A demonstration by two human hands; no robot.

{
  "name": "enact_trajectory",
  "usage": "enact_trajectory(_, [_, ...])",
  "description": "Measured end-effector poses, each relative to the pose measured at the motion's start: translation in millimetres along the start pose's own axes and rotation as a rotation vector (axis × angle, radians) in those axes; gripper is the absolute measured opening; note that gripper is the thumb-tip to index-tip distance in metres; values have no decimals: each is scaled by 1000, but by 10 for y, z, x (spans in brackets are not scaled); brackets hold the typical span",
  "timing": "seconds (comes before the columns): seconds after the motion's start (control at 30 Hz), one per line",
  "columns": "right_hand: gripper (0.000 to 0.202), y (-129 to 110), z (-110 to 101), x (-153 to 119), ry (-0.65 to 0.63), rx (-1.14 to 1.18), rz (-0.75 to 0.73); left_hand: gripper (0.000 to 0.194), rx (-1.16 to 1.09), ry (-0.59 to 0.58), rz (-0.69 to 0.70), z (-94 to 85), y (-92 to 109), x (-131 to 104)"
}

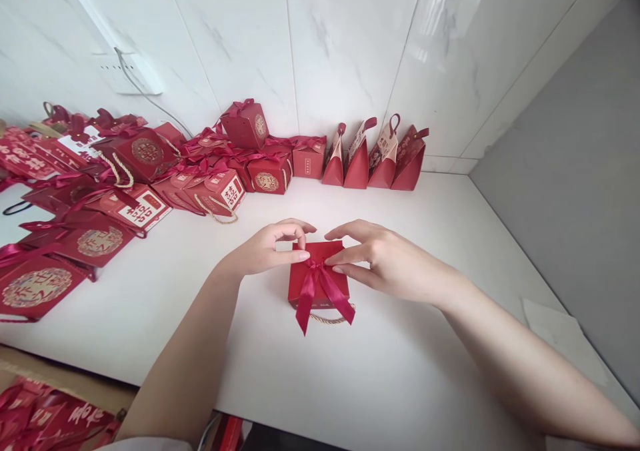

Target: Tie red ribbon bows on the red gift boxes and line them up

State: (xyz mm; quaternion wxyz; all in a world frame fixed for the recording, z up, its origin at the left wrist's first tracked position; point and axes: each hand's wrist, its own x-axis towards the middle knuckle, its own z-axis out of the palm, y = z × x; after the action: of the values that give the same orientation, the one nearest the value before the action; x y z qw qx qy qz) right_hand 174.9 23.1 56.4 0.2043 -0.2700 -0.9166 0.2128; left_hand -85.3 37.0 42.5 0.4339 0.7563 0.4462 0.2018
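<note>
A small red gift box (pixel 300 281) stands on the white table in front of me, with a crimson ribbon (pixel 320 284) tied on top and its two tails hanging toward me. A twisted gold cord shows at its near side. My left hand (pixel 275 246) is at the box's upper left, thumb by the ribbon knot and fingers curved above. From the right, my right hand (pixel 367 254) reaches over the box, its fingers partly spread and fingertips near the knot. Whether either hand pinches the ribbon is too small to tell.
Several finished red boxes (pixel 270 174) line the wall at the back and left. Four upright triangular boxes (pixel 357 164) stand at the back centre-right. A carton (pixel 70 378) with red packets is at the lower left. A wall socket (pixel 127 73) has a cable.
</note>
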Motion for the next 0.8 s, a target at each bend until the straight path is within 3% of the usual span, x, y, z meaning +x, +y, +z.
enact_trajectory(0.1, [26,74,-44,-31,-72,-37,47,28,32,7,-12,-20,-13,-6])
enact_trajectory(0.23, [28,118,-132,-65,-59,-108,129,21,-51,10,-19,-42,-9,-22])
enact_trajectory(0.33, [29,120,-153,-48,-24,-131,288,22,-38,53,-17,-73,-9,-36])
enact_trajectory(0.47, [48,169,-84,27,-79,-3,504,30,79,93,-82,-146,-30,-59])
enact_trajectory(0.63, [45,227,21,91,-125,298,489,32,39,-89,-156,-180,-39,-82])
enact_trajectory(0.8, [28,202,45,94,-62,437,427,30,-24,-93,-138,-138,1,-85])
